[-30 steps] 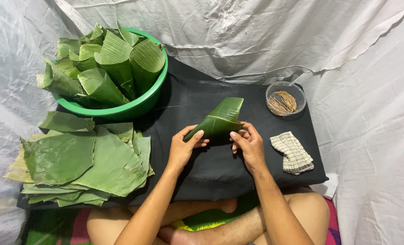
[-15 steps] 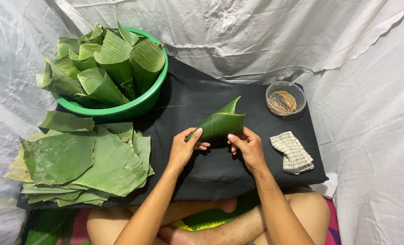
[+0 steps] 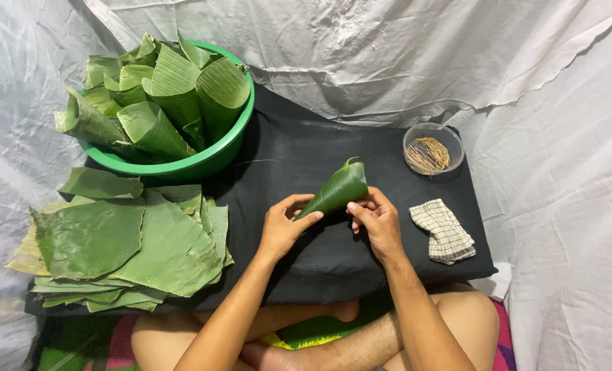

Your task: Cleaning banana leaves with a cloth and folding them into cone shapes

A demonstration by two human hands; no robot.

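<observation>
My left hand [image 3: 283, 227] pinches the narrow tip of a rolled banana-leaf cone [image 3: 336, 191], thumb on top and fingers curled under it, while my right hand [image 3: 376, 221] grips the wide end, fingertips pressed against the rim. The cone sits between both hands, tilted up to the right, just above the black cloth [image 3: 299, 151] covering the low table in front of my crossed legs. Just right of my right hand lies a folded checked cloth [image 3: 444, 231], flat on the black surface. Beyond it, near the far right corner, stands a small clear bowl [image 3: 433, 148] with a bundle of thin brown sticks inside. Off to my left, a stack of flat banana leaf pieces [image 3: 124, 244] spreads over the table's edge, the sheets overlapping loosely. Behind that stack, at the far left, a green plastic basin [image 3: 213, 160] is packed with finished leaf cones [image 3: 172, 93], their open mouths pointing up and outward. White sheeting [image 3: 416, 55] hangs crumpled all around.
</observation>
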